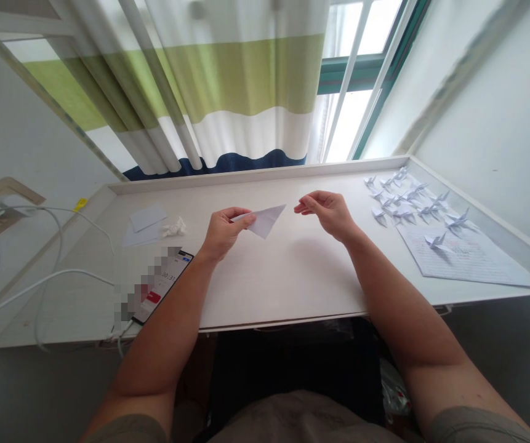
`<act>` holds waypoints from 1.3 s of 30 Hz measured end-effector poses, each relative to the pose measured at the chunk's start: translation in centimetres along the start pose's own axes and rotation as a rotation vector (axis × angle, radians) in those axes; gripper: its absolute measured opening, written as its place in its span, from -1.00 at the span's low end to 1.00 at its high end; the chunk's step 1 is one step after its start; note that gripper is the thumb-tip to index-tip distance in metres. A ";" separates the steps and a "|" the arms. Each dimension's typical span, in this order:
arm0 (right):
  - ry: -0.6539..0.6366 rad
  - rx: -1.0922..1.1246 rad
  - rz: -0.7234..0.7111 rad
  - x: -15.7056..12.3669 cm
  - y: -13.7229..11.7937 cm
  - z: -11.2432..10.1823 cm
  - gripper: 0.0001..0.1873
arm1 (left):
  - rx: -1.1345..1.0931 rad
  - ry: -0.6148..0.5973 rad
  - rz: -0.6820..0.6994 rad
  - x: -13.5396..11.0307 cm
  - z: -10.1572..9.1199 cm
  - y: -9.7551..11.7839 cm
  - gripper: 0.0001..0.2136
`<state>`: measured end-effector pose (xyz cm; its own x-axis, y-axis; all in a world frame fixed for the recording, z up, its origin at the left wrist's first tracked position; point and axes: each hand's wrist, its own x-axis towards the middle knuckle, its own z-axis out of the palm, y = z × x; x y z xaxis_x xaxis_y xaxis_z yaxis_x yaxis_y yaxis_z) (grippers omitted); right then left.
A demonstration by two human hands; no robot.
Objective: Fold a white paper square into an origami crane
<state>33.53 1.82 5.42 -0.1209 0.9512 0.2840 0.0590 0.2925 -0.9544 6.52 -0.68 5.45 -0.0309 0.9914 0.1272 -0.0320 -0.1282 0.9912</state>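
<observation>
Head view: folded paper (pixel 263 220) in left hand (pixel 222 232)

One paper triangle (pixel 265 220), one phone (pixel 168 278)

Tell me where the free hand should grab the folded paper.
Best pinch the folded paper at its right corner, coming from the right: the left hand pinches the left end, and that flat point sticks out toward the empty right hand.

Folded triangle (pixel 265 220): thin white paper, matt, sharp creases. Counter (pixel 292 271): pale wood-look board, smooth, matt. Small cranes (pixel 412 203): same white paper. Curtain (pixel 209 86): soft cloth. Phone (pixel 163 286): glossy screen.
</observation>
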 end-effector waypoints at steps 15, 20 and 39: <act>-0.292 -0.175 -0.060 -1.3 0.2 2.9 -0.68 | 0.254 -0.229 0.122 -1.2 1.5 -1.5 -0.72; -0.296 -0.269 -0.092 -1.4 -0.2 2.9 -0.72 | 0.267 -0.252 0.136 -1.4 1.8 -1.4 -0.74; -0.257 -0.344 -0.231 -0.9 -0.1 1.3 -0.71 | 0.253 -0.166 0.098 -0.7 0.6 -1.2 -0.71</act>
<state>32.34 0.80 5.11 -0.4076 0.8152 0.4116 0.3203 0.5497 -0.7715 7.19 -1.18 4.24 0.1428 0.9680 0.2064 0.2134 -0.2338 0.9486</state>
